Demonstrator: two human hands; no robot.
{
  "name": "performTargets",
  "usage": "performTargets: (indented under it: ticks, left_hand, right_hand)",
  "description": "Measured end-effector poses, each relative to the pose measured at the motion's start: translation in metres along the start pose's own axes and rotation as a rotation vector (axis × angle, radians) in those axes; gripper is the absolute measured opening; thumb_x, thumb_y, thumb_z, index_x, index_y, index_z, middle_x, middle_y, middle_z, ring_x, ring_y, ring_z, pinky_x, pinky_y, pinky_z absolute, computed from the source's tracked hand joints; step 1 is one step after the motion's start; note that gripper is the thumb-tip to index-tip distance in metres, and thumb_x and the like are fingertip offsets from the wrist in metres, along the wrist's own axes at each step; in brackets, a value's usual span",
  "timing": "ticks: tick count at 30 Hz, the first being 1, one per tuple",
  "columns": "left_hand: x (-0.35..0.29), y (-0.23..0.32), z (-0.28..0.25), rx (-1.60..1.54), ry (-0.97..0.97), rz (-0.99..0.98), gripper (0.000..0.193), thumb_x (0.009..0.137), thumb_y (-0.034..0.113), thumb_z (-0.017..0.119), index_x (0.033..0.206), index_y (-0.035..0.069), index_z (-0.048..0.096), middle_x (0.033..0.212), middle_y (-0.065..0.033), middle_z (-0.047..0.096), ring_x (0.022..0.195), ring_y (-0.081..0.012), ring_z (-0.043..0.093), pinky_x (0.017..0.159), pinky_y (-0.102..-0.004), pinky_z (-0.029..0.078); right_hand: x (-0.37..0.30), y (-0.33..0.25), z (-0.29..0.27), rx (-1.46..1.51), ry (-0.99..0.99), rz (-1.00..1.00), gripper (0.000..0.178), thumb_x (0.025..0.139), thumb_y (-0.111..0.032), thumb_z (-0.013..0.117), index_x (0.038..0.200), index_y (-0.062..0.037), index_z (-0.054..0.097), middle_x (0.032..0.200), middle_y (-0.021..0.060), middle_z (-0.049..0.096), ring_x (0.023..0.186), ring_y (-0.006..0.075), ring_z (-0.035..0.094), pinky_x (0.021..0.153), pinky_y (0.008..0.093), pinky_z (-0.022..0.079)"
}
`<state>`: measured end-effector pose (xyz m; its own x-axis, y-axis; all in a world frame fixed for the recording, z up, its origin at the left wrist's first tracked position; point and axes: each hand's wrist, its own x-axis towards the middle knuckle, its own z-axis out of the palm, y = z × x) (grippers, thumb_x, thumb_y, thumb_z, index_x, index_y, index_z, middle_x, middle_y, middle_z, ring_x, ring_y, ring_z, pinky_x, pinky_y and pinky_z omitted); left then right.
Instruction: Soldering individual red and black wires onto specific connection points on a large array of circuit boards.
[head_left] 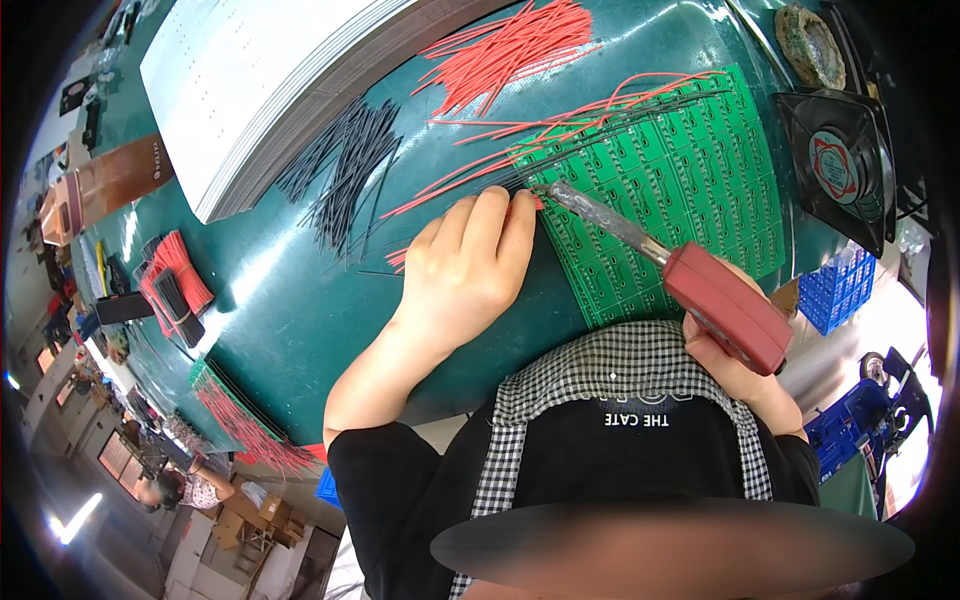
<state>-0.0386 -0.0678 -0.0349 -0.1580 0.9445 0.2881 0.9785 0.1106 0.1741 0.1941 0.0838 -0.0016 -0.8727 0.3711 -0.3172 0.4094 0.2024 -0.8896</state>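
Note:
My right hand (pixel 708 352) is wrapped round the red handle of a soldering iron (pixel 728 308). The iron's dark metal barrel slants to the upper left, and its tip is at the left edge of a green circuit board panel (pixel 660 180). By that tip, my left hand (pixel 465 255) is closed, its fingertips pinching a red wire (pixel 541 203) at the board's edge. Red wire tails stick out on the other side of this hand. Several red and black wires (pixel 600 122) lie across the panel's far left part. The exact contact at the tip is too small to make out.
Loose red wires (pixel 510 50) and black wires (pixel 345 175) are heaped on the green table (pixel 300 310). A white stack (pixel 270 90) stands at far left, a black fan (pixel 835 165) at right. Bundled wires (pixel 175 285) and a wired board (pixel 240 410) lie left.

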Motion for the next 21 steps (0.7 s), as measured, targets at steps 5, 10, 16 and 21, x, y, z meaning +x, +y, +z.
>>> performTargets:
  ticks: [5, 10, 16, 21]
  left_hand:
    - [0.0008, 0.0004, -0.0005, 0.018, -0.009, 0.007, 0.020, 0.067, 0.007, 0.060, 0.085, 0.000, 0.058, 0.077, -0.0065, 0.051, 0.060, -0.0138, 0.052, 0.045, -0.0221, 0.040]
    - [0.0021, 0.0011, -0.0015, 0.038, -0.013, 0.026, 0.019, 0.067, 0.007, 0.060, 0.085, 0.000, 0.057, 0.077, -0.0068, 0.051, 0.060, -0.0140, 0.053, 0.046, -0.0221, 0.041]
    - [0.0025, 0.0029, -0.0043, 0.049, -0.031, 0.025, 0.019, 0.067, 0.007, 0.059, 0.085, 0.000, 0.058, 0.076, -0.0067, 0.051, 0.061, -0.0141, 0.053, 0.047, -0.0219, 0.041]
    - [0.0037, 0.0038, -0.0034, 0.108, -0.028, 0.056, 0.018, 0.067, 0.007, 0.059, 0.084, -0.001, 0.058, 0.076, -0.0067, 0.052, 0.061, -0.0146, 0.053, 0.048, -0.0221, 0.042]
  right_hand:
    - [0.0001, -0.0019, 0.0024, 0.054, 0.041, 0.009, 0.054, 0.066, -0.015, 0.072, 0.112, 0.0014, 0.051, 0.114, 0.0156, 0.053, 0.083, 0.0196, 0.060, 0.070, 0.0273, 0.048]
    - [-0.0029, 0.0015, 0.0030, 0.160, 0.045, 0.105, 0.059, 0.066, -0.012, 0.072, 0.117, 0.0039, 0.047, 0.113, 0.0139, 0.053, 0.065, 0.0111, 0.058, 0.061, 0.0237, 0.047]
    - [-0.0025, 0.0040, 0.0046, 0.156, 0.046, 0.026, 0.053, 0.066, -0.013, 0.072, 0.113, 0.0018, 0.050, 0.116, 0.0156, 0.052, 0.070, 0.0133, 0.060, 0.062, 0.0245, 0.048]
    - [0.0014, 0.0025, -0.0043, 0.025, -0.110, -0.079, 0.067, 0.067, 0.005, 0.059, 0.127, 0.0021, 0.030, 0.103, 0.0123, 0.053, 0.079, 0.0132, 0.055, 0.066, 0.0219, 0.047]
